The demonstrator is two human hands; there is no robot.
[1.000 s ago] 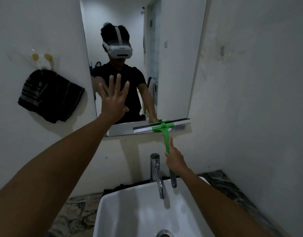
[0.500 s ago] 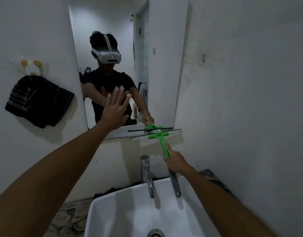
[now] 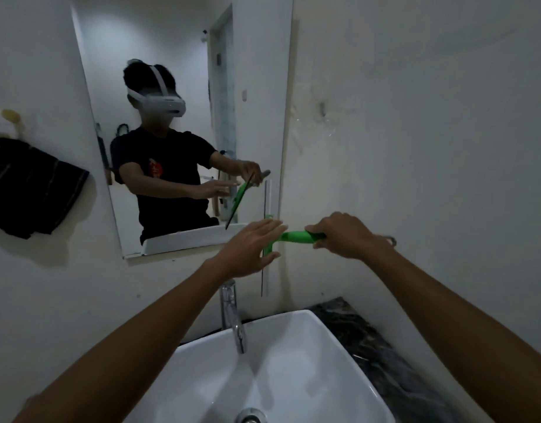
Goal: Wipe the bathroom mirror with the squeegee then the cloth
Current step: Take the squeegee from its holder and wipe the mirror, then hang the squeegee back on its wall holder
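Head view: at the basin (image 3: 308, 346), we hold the squeegee (image 3: 296, 236) off the mirror (image 3: 177, 71), its green handle clenched in our right hand (image 3: 350, 236) and turned sideways, so the blade stands upright near the mirror's lower right corner. Our left hand (image 3: 247, 248) is released, fingers spread flat, in front of the blade's head and seemingly about to touch it. We judge the squeegee step is in hand, with the glass not under the blade at this instant; perhaps the blade is being wiped or steadied between strokes. The next move calls for setting the rubber edge flush on the glass and drawing it evenly, or for putting the tool down and fetching the cloth. A dark cloth (image 3: 28, 187) hangs from a wall hook at left, well apart from both hands and cut off by the frame edge. The left hand hides the blade's middle; dim light leaves any streaks on the glass unreadable.
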